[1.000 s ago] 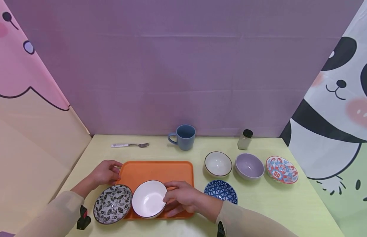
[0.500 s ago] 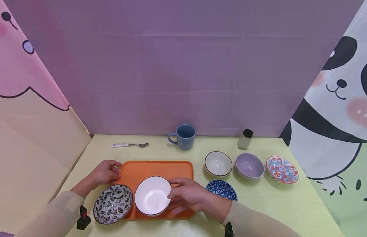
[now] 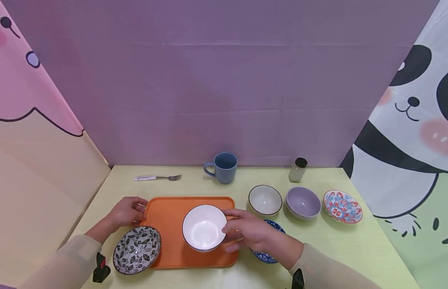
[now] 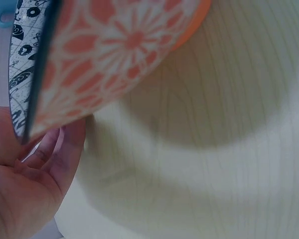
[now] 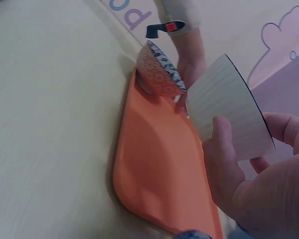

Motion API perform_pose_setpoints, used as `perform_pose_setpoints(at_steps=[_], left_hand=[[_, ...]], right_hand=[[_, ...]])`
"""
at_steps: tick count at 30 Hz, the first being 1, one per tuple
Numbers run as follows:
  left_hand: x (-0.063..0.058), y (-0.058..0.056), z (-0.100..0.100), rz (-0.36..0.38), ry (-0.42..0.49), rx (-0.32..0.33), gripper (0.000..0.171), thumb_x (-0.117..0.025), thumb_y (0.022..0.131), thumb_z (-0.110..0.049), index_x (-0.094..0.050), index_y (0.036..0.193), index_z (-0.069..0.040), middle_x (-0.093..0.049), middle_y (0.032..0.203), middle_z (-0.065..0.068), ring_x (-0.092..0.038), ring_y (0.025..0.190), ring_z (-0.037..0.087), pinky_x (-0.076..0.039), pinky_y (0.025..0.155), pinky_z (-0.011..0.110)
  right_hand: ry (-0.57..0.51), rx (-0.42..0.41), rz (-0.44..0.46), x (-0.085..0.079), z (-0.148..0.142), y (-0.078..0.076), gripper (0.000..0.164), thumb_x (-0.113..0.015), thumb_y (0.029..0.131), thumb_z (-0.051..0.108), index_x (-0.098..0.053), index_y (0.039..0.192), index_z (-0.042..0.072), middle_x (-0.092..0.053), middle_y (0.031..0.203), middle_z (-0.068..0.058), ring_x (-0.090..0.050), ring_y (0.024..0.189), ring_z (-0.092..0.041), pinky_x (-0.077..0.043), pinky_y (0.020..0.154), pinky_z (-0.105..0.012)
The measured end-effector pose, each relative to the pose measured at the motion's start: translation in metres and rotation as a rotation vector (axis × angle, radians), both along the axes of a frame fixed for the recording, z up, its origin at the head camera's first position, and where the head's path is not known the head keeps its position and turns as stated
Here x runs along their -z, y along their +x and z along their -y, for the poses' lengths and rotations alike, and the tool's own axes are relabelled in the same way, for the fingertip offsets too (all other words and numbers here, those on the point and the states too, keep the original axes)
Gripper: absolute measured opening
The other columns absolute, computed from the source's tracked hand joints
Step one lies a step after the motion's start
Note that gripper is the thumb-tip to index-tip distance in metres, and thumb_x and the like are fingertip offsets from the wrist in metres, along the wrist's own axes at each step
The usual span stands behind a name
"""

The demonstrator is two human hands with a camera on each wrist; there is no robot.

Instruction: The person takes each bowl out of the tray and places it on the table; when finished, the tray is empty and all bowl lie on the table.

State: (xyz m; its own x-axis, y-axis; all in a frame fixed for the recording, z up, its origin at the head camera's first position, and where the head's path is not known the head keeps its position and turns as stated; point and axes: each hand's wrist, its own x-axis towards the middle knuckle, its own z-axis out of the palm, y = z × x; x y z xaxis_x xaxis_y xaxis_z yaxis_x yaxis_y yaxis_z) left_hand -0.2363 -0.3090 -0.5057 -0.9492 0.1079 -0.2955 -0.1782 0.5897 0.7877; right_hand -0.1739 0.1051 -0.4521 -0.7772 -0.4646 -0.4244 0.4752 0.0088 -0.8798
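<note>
My right hand [image 3: 251, 230] holds a white bowl [image 3: 204, 228] with a dark rim by its right side, thumb at the rim. In the right wrist view the bowl [image 5: 229, 104] hangs above the orange tray [image 3: 166, 208], tilted, with fingers beneath it. At the tray's upper left corner rests my left hand [image 3: 128, 211], fingertips loosely bent against the edge. Just below that hand, a black-and-white floral bowl [image 3: 137, 249] leans tilted over the tray's left rim. In the left wrist view its orange patterned outside [image 4: 119, 50] hides part of the fingers.
A blue patterned bowl [image 3: 265, 257] sits partly under my right forearm. Right of the tray stand a white bowl [image 3: 265, 200], a purple bowl [image 3: 303, 202] and a red-blue patterned bowl [image 3: 342, 206]. A fork [image 3: 157, 178], a blue mug [image 3: 225, 168] and a jar [image 3: 298, 170] line the back.
My right hand has carried the white bowl rightward and a little away from me, off the side of the floral bowl. The left hand stays at the tray corner.
</note>
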Motion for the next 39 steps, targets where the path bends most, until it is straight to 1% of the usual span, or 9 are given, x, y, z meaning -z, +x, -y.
perform_pose_setpoints(at_steps=[7, 12, 16, 19, 22, 27, 30, 34, 39], left_hand=[[0.003, -0.002, 0.001, 0.000, -0.005, 0.000, 0.051, -0.069, 0.087, 0.005, -0.051, 0.133, 0.016, -0.065, 0.099, 0.020, -0.068, 0.076, 0.023, -0.064, 0.068, 0.042], [0.003, -0.002, 0.001, -0.003, 0.007, 0.004, 0.052, -0.070, 0.087, 0.004, -0.050, 0.133, 0.017, -0.065, 0.098, 0.020, -0.069, 0.075, 0.024, -0.064, 0.068, 0.043], [0.003, -0.002, 0.001, -0.008, 0.017, 0.004, 0.052, -0.070, 0.087, 0.004, -0.051, 0.133, 0.017, -0.065, 0.097, 0.019, -0.069, 0.075, 0.025, -0.064, 0.068, 0.043], [0.003, -0.002, 0.001, -0.014, 0.023, 0.010, 0.051, -0.070, 0.086, 0.004, -0.051, 0.131, 0.017, -0.066, 0.097, 0.019, -0.070, 0.075, 0.026, -0.064, 0.068, 0.043], [0.002, -0.002, 0.002, -0.013, 0.024, 0.015, 0.050, -0.069, 0.087, 0.005, -0.051, 0.131, 0.018, -0.066, 0.097, 0.020, -0.071, 0.076, 0.026, -0.064, 0.068, 0.043], [0.002, -0.001, 0.002, -0.014, 0.016, 0.018, 0.049, -0.069, 0.087, 0.005, -0.051, 0.131, 0.018, -0.066, 0.097, 0.019, -0.070, 0.076, 0.026, -0.064, 0.068, 0.043], [0.003, -0.002, 0.003, -0.020, 0.012, 0.024, 0.049, -0.069, 0.087, 0.005, -0.052, 0.131, 0.018, -0.066, 0.096, 0.018, -0.070, 0.076, 0.026, -0.064, 0.068, 0.043], [0.004, -0.002, 0.004, -0.015, 0.009, 0.023, 0.049, -0.069, 0.088, 0.004, -0.051, 0.132, 0.017, -0.066, 0.098, 0.019, -0.069, 0.076, 0.025, -0.064, 0.069, 0.043], [0.002, -0.002, 0.002, -0.009, 0.006, 0.012, 0.048, -0.068, 0.089, 0.005, -0.051, 0.133, 0.016, -0.065, 0.098, 0.018, -0.068, 0.075, 0.024, -0.064, 0.069, 0.043]], right_hand=[[-0.023, 0.010, 0.004, -0.011, -0.023, -0.004, 0.073, -0.069, 0.086, 0.009, -0.042, 0.154, 0.008, -0.063, 0.126, -0.018, -0.072, 0.097, -0.033, -0.063, 0.078, -0.050], [-0.018, 0.017, -0.021, -0.015, -0.040, -0.003, 0.070, -0.067, 0.088, 0.010, -0.043, 0.154, 0.009, -0.066, 0.122, -0.015, -0.072, 0.096, -0.031, -0.064, 0.078, -0.047], [-0.021, 0.035, -0.037, -0.019, -0.054, 0.000, 0.071, -0.065, 0.090, 0.010, -0.039, 0.156, 0.008, -0.065, 0.121, -0.013, -0.071, 0.096, -0.029, -0.063, 0.081, -0.048], [-0.030, 0.050, -0.046, -0.022, -0.066, 0.003, 0.071, -0.065, 0.091, 0.010, -0.038, 0.156, 0.008, -0.063, 0.124, -0.015, -0.070, 0.098, -0.029, -0.063, 0.082, -0.048], [-0.030, 0.064, -0.049, -0.024, -0.079, 0.006, 0.069, -0.064, 0.091, 0.009, -0.039, 0.156, 0.008, -0.060, 0.129, -0.016, -0.069, 0.100, -0.030, -0.064, 0.079, -0.044], [-0.014, 0.093, -0.047, -0.026, -0.102, 0.012, 0.075, -0.063, 0.092, 0.010, -0.029, 0.160, 0.008, -0.056, 0.134, -0.017, -0.068, 0.103, -0.030, -0.064, 0.081, -0.042], [0.004, 0.115, -0.044, -0.028, -0.117, 0.014, 0.079, -0.062, 0.094, 0.011, -0.022, 0.162, 0.008, -0.055, 0.137, -0.015, -0.069, 0.106, -0.030, -0.063, 0.084, -0.043], [0.024, 0.141, -0.040, -0.033, -0.136, 0.018, 0.080, -0.061, 0.097, 0.013, -0.016, 0.163, 0.007, -0.055, 0.138, -0.013, -0.068, 0.109, -0.029, -0.062, 0.089, -0.045], [0.062, 0.190, -0.029, -0.036, -0.158, 0.022, 0.080, -0.061, 0.098, 0.014, -0.016, 0.164, 0.008, -0.052, 0.139, -0.012, -0.068, 0.112, -0.030, -0.060, 0.093, -0.047]])
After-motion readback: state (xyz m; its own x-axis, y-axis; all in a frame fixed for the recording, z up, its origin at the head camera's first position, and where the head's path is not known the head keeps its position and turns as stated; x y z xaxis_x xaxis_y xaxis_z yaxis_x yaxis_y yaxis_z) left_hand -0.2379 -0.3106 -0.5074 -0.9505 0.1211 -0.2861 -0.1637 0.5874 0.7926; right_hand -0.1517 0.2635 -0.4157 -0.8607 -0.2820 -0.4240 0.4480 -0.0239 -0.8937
